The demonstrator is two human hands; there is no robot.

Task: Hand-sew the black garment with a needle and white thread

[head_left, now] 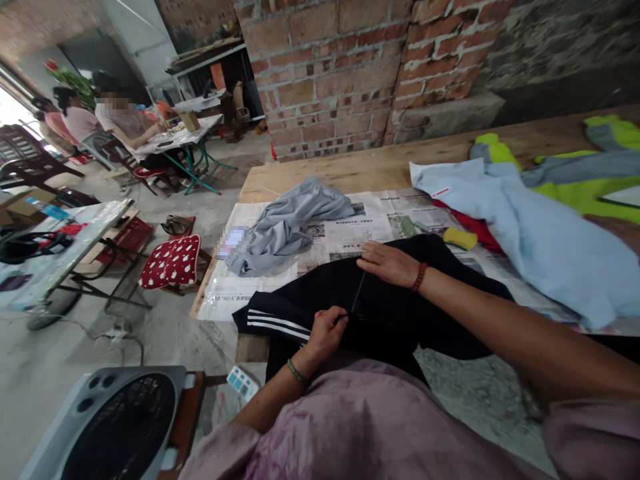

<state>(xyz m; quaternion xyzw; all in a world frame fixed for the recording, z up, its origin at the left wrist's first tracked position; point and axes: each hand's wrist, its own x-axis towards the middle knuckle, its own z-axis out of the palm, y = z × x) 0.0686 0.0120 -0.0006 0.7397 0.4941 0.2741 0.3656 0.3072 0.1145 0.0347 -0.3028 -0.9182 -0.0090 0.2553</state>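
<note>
A black garment with three white stripes [385, 300] lies over the near edge of the table and across my lap. My left hand [327, 330] pinches a fold of its cloth between thumb and fingers. Farther up, my right hand [393, 265] is above the same garment, its fingers drawn together on a thin thread [359, 291]. That thread runs taut down to the cloth at my left fingertips. Whether a needle is in either hand is too small to make out.
Newspaper [375, 223] covers the wooden table. On it lie a grey garment [290, 223], a yellow sponge-like block [460, 238] and a light blue garment [545, 230]. A fan [120, 427] stands at lower left, near a cushioned stool [170, 262]. People sit at a far table [170, 140].
</note>
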